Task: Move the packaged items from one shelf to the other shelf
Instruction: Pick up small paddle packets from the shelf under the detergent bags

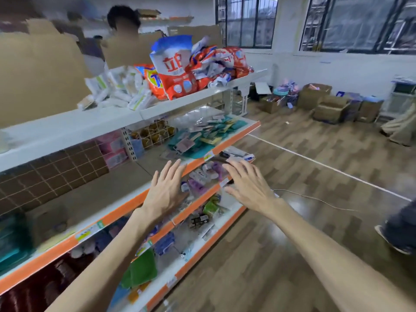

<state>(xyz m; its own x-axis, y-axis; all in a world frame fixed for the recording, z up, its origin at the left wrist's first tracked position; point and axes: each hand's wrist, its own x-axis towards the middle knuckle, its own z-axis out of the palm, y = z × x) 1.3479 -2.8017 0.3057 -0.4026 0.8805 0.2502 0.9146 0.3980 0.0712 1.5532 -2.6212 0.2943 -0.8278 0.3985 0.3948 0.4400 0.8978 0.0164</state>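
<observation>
A white shelving unit with orange edge strips [238, 137] runs from lower left to upper right. Teal and yellow flat packets [202, 137] lie heaped on its second shelf. On the shelf below lie small purple and white packaged items [202, 179]. My left hand [165, 189] reaches out with straight, spread fingers in front of the second shelf's edge and holds nothing. My right hand [247, 183] is also spread and empty, hovering just right of the purple items, beside a dark item [221, 157] at that shelf's end. The view is blurred by motion.
The top shelf [139, 113] carries red and blue detergent bags [186, 70] and white packets [119, 88]. A person stands behind the unit at upper left. Cardboard boxes [324, 102] line the far wall. Another person's shoe [391, 239] shows at the right, and a thin cable [315, 200] crosses the wooden floor.
</observation>
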